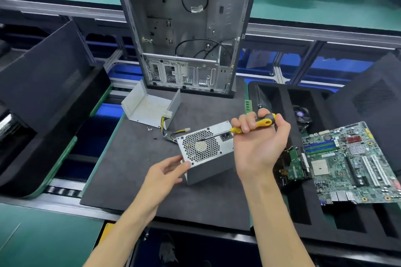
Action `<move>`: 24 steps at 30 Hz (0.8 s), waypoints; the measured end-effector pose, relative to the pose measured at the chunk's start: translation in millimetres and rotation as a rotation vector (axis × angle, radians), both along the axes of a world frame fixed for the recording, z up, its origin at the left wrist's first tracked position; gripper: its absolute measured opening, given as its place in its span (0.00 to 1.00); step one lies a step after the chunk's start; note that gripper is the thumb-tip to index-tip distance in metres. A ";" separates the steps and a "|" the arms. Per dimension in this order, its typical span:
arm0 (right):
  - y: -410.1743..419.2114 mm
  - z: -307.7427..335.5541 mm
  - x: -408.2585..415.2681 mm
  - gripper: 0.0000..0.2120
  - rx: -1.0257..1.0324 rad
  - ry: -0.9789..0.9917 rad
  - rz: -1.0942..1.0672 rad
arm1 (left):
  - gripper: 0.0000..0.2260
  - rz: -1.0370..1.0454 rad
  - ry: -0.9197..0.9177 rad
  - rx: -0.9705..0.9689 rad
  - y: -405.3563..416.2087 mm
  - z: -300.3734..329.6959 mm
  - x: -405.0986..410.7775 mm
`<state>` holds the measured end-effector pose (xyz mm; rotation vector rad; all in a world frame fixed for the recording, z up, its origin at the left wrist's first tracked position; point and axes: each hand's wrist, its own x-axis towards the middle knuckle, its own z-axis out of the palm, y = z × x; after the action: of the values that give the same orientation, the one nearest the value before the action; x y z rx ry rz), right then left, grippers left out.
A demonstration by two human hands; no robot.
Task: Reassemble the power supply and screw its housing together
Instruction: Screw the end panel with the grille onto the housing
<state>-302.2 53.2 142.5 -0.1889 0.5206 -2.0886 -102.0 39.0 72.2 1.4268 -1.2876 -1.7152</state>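
Observation:
The grey power supply (204, 149) stands tilted on the dark foam mat (134, 171), its honeycomb fan grille facing up at me. My left hand (167, 171) touches its lower left corner with thumb and fingertips. My right hand (258, 141) grips a yellow and black screwdriver (256, 124) above the unit's right edge, and the shaft lies across the grille with its tip near the fan hub. A loose U-shaped metal housing cover (149, 106) lies behind on the mat. The supply's yellow and black cables (171, 131) trail toward it. Small screws (149, 129) lie near the cover.
An open, stripped computer case (186, 32) stands upright at the mat's far edge. To the right, a black foam tray (303, 214) holds a green motherboard (353, 165), a drive and a fan. Black side panels lean at far left and far right. Papers are stacked at the back.

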 end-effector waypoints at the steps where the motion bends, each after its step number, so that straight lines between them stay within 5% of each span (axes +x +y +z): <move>1: -0.7 0.9 1.2 0.16 -0.002 0.011 0.005 | 0.18 0.004 0.010 -0.002 0.1 1.0 -0.4; 24: -6.3 5.4 37.9 0.13 -0.043 0.674 0.251 | 0.16 -0.013 0.166 -0.039 -11.8 1.7 -3.8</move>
<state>-264.3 46.8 147.9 -0.9526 0.7994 -1.7591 -105.8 27.2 73.9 1.2289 -1.2358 -1.7671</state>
